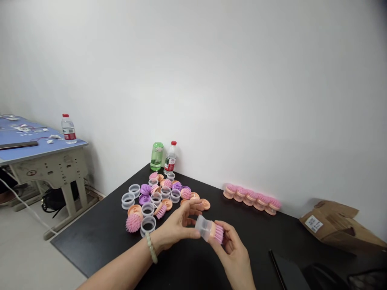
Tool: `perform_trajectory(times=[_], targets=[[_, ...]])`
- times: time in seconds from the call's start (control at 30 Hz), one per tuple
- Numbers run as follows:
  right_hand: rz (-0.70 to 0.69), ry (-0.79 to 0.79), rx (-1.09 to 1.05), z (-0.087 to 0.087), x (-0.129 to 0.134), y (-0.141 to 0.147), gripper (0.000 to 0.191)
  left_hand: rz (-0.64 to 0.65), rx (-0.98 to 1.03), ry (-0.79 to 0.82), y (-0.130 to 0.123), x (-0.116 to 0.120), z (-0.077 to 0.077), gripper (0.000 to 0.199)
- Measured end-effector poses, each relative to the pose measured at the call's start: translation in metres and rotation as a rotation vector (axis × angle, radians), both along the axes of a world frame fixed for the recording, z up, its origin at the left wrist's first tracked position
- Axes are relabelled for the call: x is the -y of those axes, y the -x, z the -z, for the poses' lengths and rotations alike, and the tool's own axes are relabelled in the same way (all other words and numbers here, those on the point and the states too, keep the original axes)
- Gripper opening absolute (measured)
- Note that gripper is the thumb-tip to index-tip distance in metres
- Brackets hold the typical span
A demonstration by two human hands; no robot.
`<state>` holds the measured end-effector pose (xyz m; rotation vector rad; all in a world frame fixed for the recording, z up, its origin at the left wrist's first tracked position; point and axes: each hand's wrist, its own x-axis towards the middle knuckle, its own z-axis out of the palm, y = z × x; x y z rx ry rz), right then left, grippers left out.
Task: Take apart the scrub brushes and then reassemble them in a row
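In front of me, above the black table, a clear plastic waisted ring (202, 228) is lined up with a peach scalp brush head (218, 233) with pink bristles. My left hand (178, 225), wearing a beaded bracelet, has its thumb against the ring's open end and its fingers curved around the far side. From the right, my right hand (234, 253) grips the brush head by its bristle side. The two parts touch; whether they are locked together I cannot tell. Left of my hands lie loose clear rings (148, 224), pink brush heads (134, 222) and peach discs (167, 204).
Several pink brushes (250, 198) stand in a row along the wall. A green bottle (156, 157) and a water bottle (170, 158) stand at the back corner. To the right are a cardboard box (338, 227) and a dark flat object (288, 270). A blue table (45, 147) stands left.
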<state>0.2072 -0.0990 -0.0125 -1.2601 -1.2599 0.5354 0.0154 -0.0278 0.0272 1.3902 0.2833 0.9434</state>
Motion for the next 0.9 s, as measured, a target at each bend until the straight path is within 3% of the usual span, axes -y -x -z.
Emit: perform_trajectory(times=[0.1, 0.17, 0.3, 0.43, 0.53, 0.6, 0.73, 0.9], targets=[[0.009, 0.009, 0.058, 0.001, 0.0, -0.001, 0.045, -0.079, -0.219, 0.022, 0.0, 0.0, 0.003, 0.049], [-0.014, 0.032, 0.056, 0.0, 0.0, -0.003, 0.05, -0.077, -0.335, -0.034, -0.001, -0.002, 0.005, 0.05], [-0.052, 0.092, 0.021, -0.001, -0.001, -0.006, 0.057, -0.139, -0.495, -0.27, -0.005, -0.004, 0.014, 0.055], [0.032, 0.156, 0.176, 0.005, -0.005, -0.004, 0.053, -0.26, -0.712, -0.558, -0.015, -0.002, 0.032, 0.052], [0.096, 0.166, 0.268, 0.014, -0.009, -0.002, 0.052, -0.285, -0.771, -0.667, -0.023, 0.001, 0.042, 0.058], [0.065, 0.157, 0.24, 0.018, -0.01, -0.002, 0.052, -0.286, -0.769, -0.703, -0.025, 0.002, 0.042, 0.058], [-0.04, 0.079, 0.1, 0.022, -0.013, -0.005, 0.048, -0.348, -0.616, -0.534, -0.016, -0.002, 0.027, 0.051], [0.17, 0.089, 0.255, 0.035, -0.032, -0.015, 0.05, -0.542, -0.256, -0.122, 0.006, -0.017, 0.0, 0.043]])
